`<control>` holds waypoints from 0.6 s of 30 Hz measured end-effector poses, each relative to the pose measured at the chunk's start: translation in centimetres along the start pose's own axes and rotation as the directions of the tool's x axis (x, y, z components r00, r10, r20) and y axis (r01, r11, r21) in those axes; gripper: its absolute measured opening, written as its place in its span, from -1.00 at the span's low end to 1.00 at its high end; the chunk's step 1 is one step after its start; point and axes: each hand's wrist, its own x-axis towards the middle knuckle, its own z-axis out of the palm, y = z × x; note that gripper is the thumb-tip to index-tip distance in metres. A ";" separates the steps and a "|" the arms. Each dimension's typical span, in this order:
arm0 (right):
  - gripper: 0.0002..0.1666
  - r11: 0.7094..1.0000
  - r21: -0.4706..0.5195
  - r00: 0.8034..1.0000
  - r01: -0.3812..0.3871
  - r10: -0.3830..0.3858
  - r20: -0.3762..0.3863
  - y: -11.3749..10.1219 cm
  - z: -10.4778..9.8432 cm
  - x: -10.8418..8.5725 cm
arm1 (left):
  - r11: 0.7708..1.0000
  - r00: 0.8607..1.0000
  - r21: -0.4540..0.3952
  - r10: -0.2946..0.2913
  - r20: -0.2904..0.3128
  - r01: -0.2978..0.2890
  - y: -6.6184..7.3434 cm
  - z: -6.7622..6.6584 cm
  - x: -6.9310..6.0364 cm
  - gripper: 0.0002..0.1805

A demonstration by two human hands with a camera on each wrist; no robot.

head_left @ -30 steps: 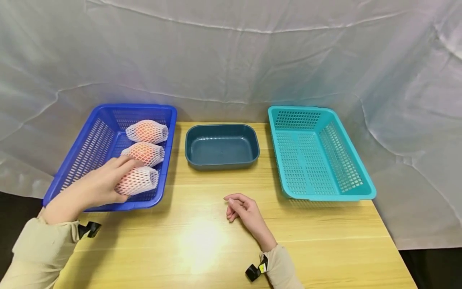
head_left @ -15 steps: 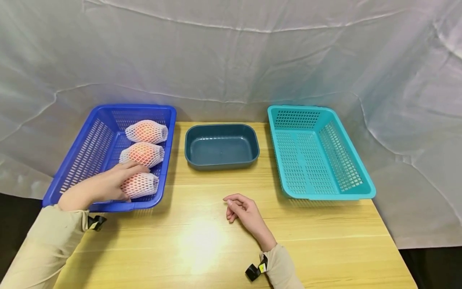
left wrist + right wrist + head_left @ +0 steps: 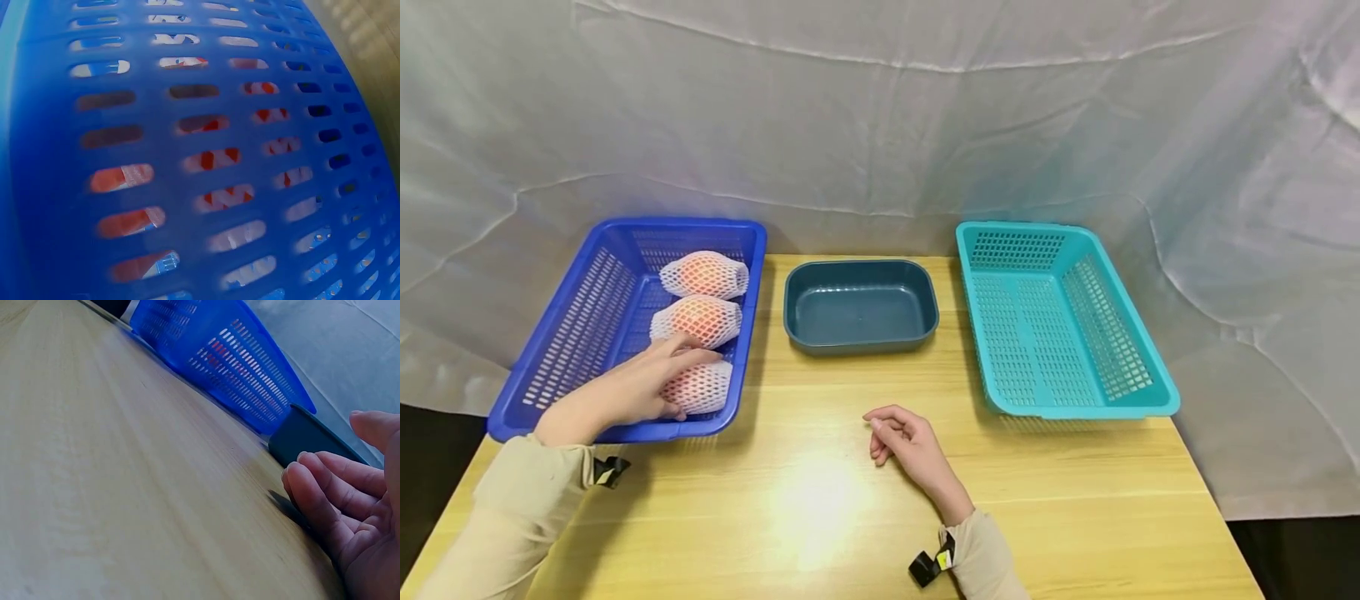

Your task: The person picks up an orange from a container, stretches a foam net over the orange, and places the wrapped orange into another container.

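Observation:
Inside the blue basket (image 3: 625, 223) at the left, my left hand (image 3: 638, 386) curls its fingers over the nearest fruit (image 3: 702, 387), a reddish one in a white foam net. That hand hides part of the fruit. Behind it lie two more netted fruits, the middle fruit (image 3: 698, 320) and the far fruit (image 3: 706, 275). In the left wrist view, the slotted basket wall (image 3: 37, 187) blocks most of the scene; red and white show through its slots. My right hand (image 3: 910, 442) rests idle over the table, fingers loosely bent, holding nothing.
A dark teal tray (image 3: 862, 343) stands at the back middle of the wooden table (image 3: 820, 533). To the right is a turquoise basket (image 3: 1037, 350) with slotted walls. A grey curtain (image 3: 880, 125) hangs behind everything.
My left hand has shifted a little to the right within the blue basket, and the nearest fruit has moved slightly right with it. The right hand stays still.

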 end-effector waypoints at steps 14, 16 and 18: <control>-0.69 1.000 -0.009 1.000 -0.005 0.005 0.011 -0.1 -0.1 0.0 | 0.999 1.000 0.044 -0.013 -0.007 0.014 0.1 0.4 0.1 -0.05; -0.69 1.000 -0.005 1.000 0.001 -0.001 0.007 0.0 -0.1 0.1 | 0.998 0.999 0.047 -0.037 -0.003 0.038 0.2 0.1 0.1 -0.04; -0.69 1.000 -0.005 1.000 0.010 -0.010 0.000 0.1 0.0 0.1 | 0.997 0.998 0.050 -0.060 -0.002 0.060 0.5 -0.3 -0.1 -0.05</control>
